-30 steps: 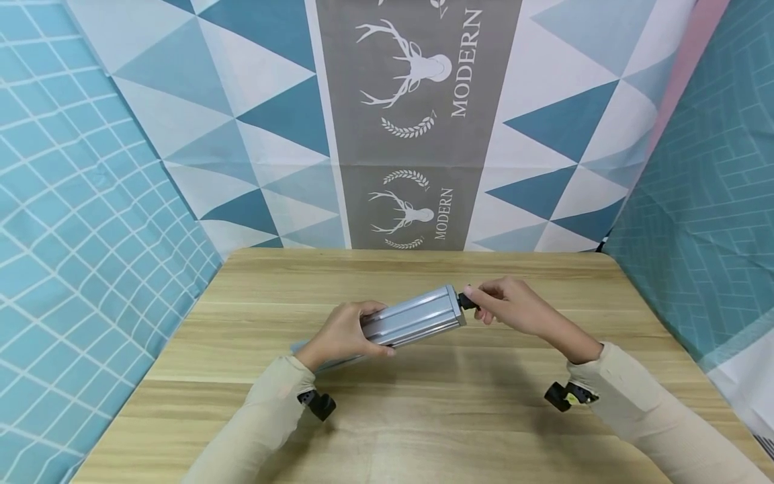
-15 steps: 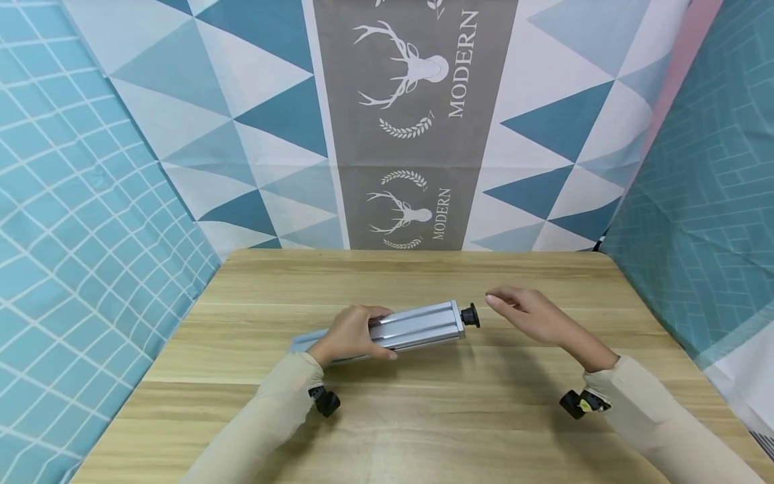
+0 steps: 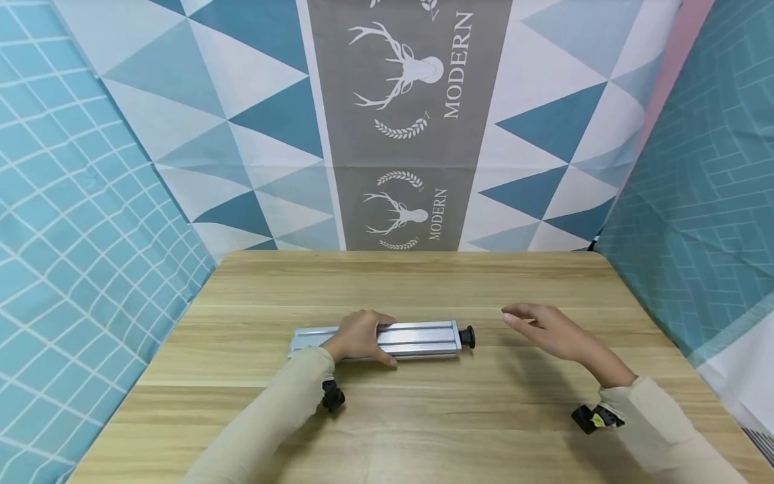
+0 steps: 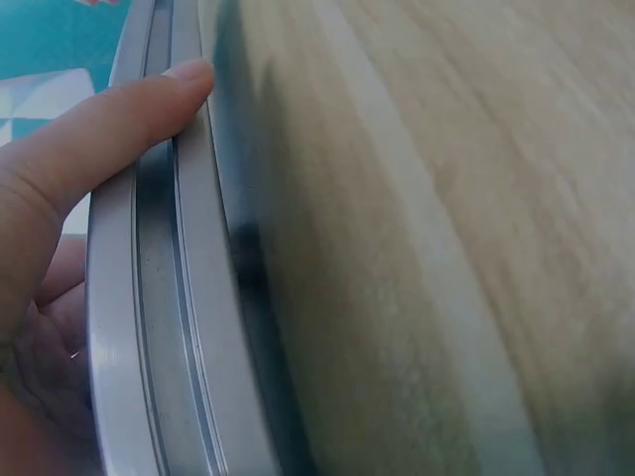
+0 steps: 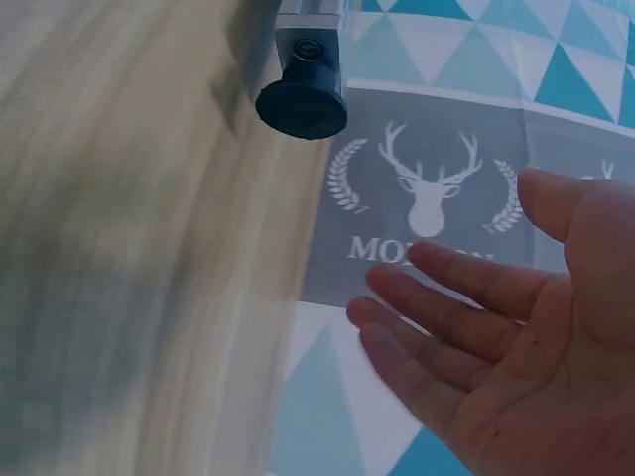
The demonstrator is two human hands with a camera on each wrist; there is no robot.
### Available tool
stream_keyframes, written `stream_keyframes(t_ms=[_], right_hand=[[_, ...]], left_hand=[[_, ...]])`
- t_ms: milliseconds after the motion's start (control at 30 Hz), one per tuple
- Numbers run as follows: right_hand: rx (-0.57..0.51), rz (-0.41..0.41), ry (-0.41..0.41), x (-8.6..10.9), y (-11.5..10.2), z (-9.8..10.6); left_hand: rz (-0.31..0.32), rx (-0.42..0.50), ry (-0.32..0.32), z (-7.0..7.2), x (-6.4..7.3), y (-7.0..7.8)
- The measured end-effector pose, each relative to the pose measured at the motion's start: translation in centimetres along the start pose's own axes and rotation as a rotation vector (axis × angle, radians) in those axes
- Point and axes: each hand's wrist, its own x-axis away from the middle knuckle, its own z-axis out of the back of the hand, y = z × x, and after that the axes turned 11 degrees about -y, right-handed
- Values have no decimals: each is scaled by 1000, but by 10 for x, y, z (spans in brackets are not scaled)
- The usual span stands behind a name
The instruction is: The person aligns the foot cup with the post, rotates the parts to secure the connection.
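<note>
A silver slotted aluminium profile [image 3: 423,339] lies lengthwise across the middle of the table, close over the wood. My left hand [image 3: 361,336] grips it around its middle, thumb on the near side and fingers over the far side. In the left wrist view the thumb presses along the grooved face of the profile [image 4: 164,317]. A black round foot [image 3: 467,337] sticks out of the profile's right end; the right wrist view shows the foot's flat disc [image 5: 303,107]. My right hand [image 3: 544,329] hovers to the right of the foot, apart from it, fingers loosely extended and holding nothing.
The wooden table [image 3: 387,417] runs back to a patterned cloth backdrop [image 3: 411,134]. Blue tiled cloth [image 3: 91,202] hangs on the left and teal cloth [image 3: 701,202] on the right. A small black camera sits on each wrist.
My right hand has let go of the black foot and drawn back to the right. My left hand has lowered the profile from a tilt to nearly level.
</note>
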Motion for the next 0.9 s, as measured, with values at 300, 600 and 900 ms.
stream_keyframes(t_ms=[300,600,900], right_hand=[[40,-34,9,1,12,-21],[144,-8,26,-2,23,-32],[198,25,-3,-11,10,-18]], left_hand=[[-2,-50,-16,-9,-5,2],[-15,-101,-46,-7,-6,0],[-51,-63,-144,0,-5,1]])
